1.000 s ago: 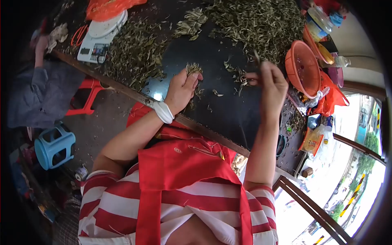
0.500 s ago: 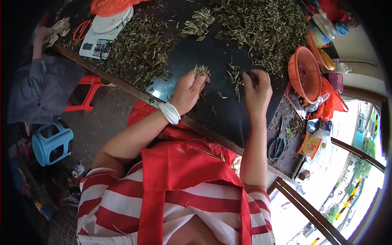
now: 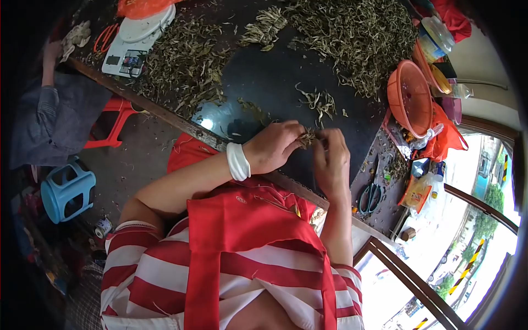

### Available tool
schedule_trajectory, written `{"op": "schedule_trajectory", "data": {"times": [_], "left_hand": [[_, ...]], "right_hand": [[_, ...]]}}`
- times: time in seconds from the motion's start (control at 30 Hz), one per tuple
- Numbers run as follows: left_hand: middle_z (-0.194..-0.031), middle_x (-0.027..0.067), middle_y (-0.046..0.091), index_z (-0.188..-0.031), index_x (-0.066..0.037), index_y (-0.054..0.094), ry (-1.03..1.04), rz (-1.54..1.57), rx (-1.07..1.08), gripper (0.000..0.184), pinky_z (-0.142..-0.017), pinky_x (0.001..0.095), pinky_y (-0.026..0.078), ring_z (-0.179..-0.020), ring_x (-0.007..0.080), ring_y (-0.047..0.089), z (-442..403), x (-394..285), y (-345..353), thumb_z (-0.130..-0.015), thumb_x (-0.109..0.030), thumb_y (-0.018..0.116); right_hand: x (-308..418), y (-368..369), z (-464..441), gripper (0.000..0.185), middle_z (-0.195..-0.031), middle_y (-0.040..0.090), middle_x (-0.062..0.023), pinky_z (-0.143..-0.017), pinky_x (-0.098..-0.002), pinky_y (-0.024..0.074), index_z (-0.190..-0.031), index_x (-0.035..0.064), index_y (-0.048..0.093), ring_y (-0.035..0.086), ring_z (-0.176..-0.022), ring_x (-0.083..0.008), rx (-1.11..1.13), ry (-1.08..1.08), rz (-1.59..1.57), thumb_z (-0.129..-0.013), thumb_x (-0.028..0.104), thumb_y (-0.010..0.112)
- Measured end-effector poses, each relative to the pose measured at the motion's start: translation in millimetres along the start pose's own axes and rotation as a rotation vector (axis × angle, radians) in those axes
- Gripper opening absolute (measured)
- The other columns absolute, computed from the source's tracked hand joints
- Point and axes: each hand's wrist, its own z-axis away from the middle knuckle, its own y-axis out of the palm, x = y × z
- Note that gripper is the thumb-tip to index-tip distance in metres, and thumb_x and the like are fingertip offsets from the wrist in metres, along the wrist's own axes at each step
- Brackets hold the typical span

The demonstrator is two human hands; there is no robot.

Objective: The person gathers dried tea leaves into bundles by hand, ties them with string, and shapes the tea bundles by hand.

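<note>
My left hand is closed around a small bundle of dried leaves, whose tips poke out past the fingers. From the other side, my right hand pinches at the end of that bundle, its fingertips slightly blurred. A few loose dried leaves lie on the dark table mat just beyond my hands. Farther off, a gathered bunch of dried leaves rests beside the large leaf pile.
Another leaf heap lies at left near a white scale. On the right are an orange basket, dark-handled scissors and a red bag. A blue stool and another person's arm are at far left.
My left hand has moved right and nearer to me with the bundle. My right hand has left the loose leaves and come down to meet it.
</note>
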Motion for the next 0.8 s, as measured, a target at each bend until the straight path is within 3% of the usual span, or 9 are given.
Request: {"op": "schedule_trajectory", "data": {"times": [0.07, 0.2, 0.23, 0.37, 0.53, 0.57, 0.7, 0.8], "left_hand": [[-0.087, 0.0105, 0.061, -0.096, 0.001, 0.057, -0.033, -0.006, 0.088, 0.010, -0.058, 0.0329, 0.047, -0.059, 0.0202, 0.058, 3, -2, -1, -0.091, -0.003, 0.050], [-0.095, 0.0088, 0.062, -0.099, 0.001, 0.059, -0.415, 0.164, -0.090, 0.013, -0.058, 0.0264, 0.046, -0.065, 0.0145, 0.058, -2, -10, -14, -0.093, -0.003, 0.048], [-0.095, 0.0088, 0.062, -0.099, 0.001, 0.059, -0.423, 0.156, -0.097, 0.013, -0.058, 0.0264, 0.046, -0.065, 0.0145, 0.058, -2, -13, -17, -0.093, -0.003, 0.048], [-0.088, 0.0062, 0.062, -0.099, 0.000, 0.061, -0.628, 0.342, 0.222, 0.016, -0.055, 0.0245, 0.043, -0.064, 0.0125, 0.056, -15, -19, -22, -0.095, -0.007, 0.047], [-0.076, 0.0038, 0.059, -0.092, -0.003, 0.062, -0.764, 0.596, 0.358, 0.020, -0.052, 0.0255, 0.040, -0.057, 0.0108, 0.049, -15, -8, -30, -0.097, -0.014, 0.046], [-0.076, 0.0038, 0.059, -0.092, -0.003, 0.062, -0.762, 0.592, 0.354, 0.020, -0.052, 0.0255, 0.040, -0.057, 0.0108, 0.049, -13, -6, -30, -0.097, -0.014, 0.046], [-0.082, 0.0042, 0.060, -0.098, -0.001, 0.062, -0.494, 0.638, 0.002, 0.022, -0.058, 0.0239, 0.044, -0.065, 0.0114, 0.052, -2, 5, -22, -0.100, -0.015, 0.045], [-0.081, 0.0042, 0.060, -0.097, -0.001, 0.063, -0.479, 0.558, -0.044, 0.023, -0.059, 0.0235, 0.043, -0.066, 0.0109, 0.051, -5, 1, -23, -0.100, -0.017, 0.046]], "right_hand": [[-1, 0, 7, 0.008, -0.083, 0.060, -0.0127, -0.063, -0.0367, 0.0465, -0.092, 0.0004, 0.058, 0.057, -0.068, -0.0298, -0.002, 0.072, -0.004, -0.084, 0.001, 0.059], [-17, 15, 5, 0.013, -0.078, 0.061, -0.0093, -0.060, -0.0306, 0.0440, -0.095, 0.0002, 0.060, 0.053, -0.063, -0.0205, 0.060, 0.204, -0.154, -0.082, 0.000, 0.060], [-15, 17, 5, 0.013, -0.078, 0.061, -0.0093, -0.060, -0.0306, 0.0440, -0.095, 0.0002, 0.060, 0.053, -0.063, -0.0205, 0.070, 0.201, -0.162, -0.082, 0.000, 0.060], [7, 7, -1, 0.007, -0.079, 0.060, -0.0126, -0.057, -0.0344, 0.0453, -0.089, 0.0000, 0.060, 0.056, -0.060, -0.0255, 0.070, -0.105, -0.075, -0.083, 0.003, 0.061], [-8, 5, -18, 0.004, -0.080, 0.061, -0.0118, -0.058, -0.0333, 0.0455, -0.084, 0.0009, 0.063, 0.055, -0.061, -0.0250, -0.038, 0.083, -0.211, -0.080, 0.003, 0.064], [-12, 10, -26, 0.004, -0.080, 0.061, -0.0118, -0.058, -0.0333, 0.0455, -0.084, 0.0009, 0.063, 0.055, -0.061, -0.0250, -0.039, 0.078, -0.213, -0.080, 0.003, 0.064], [-32, 40, -55, 0.004, -0.079, 0.060, -0.0099, -0.058, -0.0316, 0.0447, -0.087, 0.0006, 0.062, 0.053, -0.061, -0.0212, -0.541, -0.292, 0.602, -0.084, 0.003, 0.060], [-34, 40, -57, 0.006, -0.079, 0.060, -0.0100, -0.058, -0.0318, 0.0447, -0.090, 0.0004, 0.060, 0.053, -0.061, -0.0207, -0.542, -0.303, 0.382, -0.087, 0.004, 0.058]]}}
